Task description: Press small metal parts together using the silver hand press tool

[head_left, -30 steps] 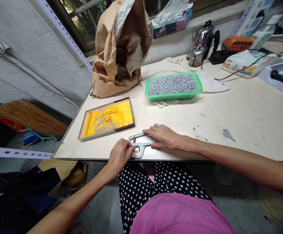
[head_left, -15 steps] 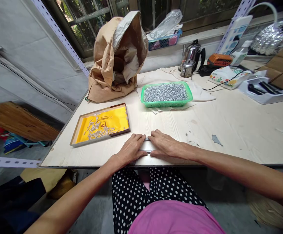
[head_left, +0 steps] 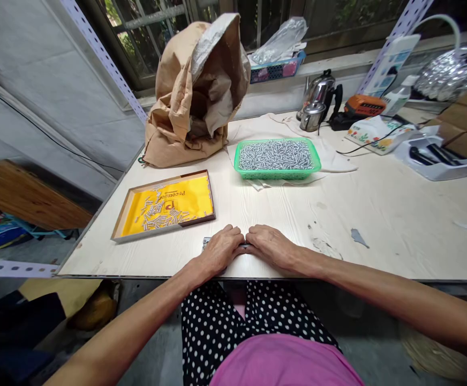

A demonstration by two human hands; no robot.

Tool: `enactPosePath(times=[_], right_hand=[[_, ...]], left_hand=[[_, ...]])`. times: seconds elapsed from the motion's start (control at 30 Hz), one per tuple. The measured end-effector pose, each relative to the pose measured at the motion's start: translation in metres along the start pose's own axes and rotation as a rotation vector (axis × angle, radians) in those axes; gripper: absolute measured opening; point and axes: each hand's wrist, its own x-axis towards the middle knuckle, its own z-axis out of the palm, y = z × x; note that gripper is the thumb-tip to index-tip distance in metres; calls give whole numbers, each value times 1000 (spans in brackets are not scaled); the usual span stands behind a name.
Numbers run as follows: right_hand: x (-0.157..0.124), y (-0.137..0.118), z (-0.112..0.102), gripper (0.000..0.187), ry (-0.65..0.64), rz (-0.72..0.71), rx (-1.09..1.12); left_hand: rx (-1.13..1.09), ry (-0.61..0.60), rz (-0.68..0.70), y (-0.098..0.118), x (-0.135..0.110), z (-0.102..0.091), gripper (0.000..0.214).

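My left hand (head_left: 219, 249) and my right hand (head_left: 269, 245) lie side by side, fingers curled, on top of a grey metal tool (head_left: 205, 242) at the table's near edge. Only a corner of the tool shows at the left of my left hand; the rest is hidden under both hands. To the left sits a shallow yellow-lined box lid (head_left: 165, 206) with several small metal pieces scattered in it. Farther back stands a green basket (head_left: 277, 158) filled with metal pieces.
A crumpled brown paper sack (head_left: 197, 91) stands at the back left. A steel kettle (head_left: 316, 102), an orange device (head_left: 364, 105), a white tray (head_left: 438, 155) and cables crowd the back right. The pale wooden table (head_left: 378, 214) has a scuffed patch at right.
My left hand came from the tool's left end onto its top, beside my right hand. Both hands and the tool shifted nearer the table edge, and the tool is now nearly covered.
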Motion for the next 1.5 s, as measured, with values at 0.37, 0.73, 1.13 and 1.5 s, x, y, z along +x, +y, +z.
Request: enactPosePath(times=[0.37,0.73,1.13,1.5], right_hand=[[9,38,-11,29,43,-24,-49],[55,11,-15,17,182,-84,-215],[87,-72,20,15,-95,-658,-276],[84,-63,20,16,-133,-681,-8]], left_hand=[[50,268,-63,32,-41,40,39],[-114,300,-48,50,-50,56,49],[-263,238,-169,47,-55,73,63],[-226,193,-192,48,-55,77,66]])
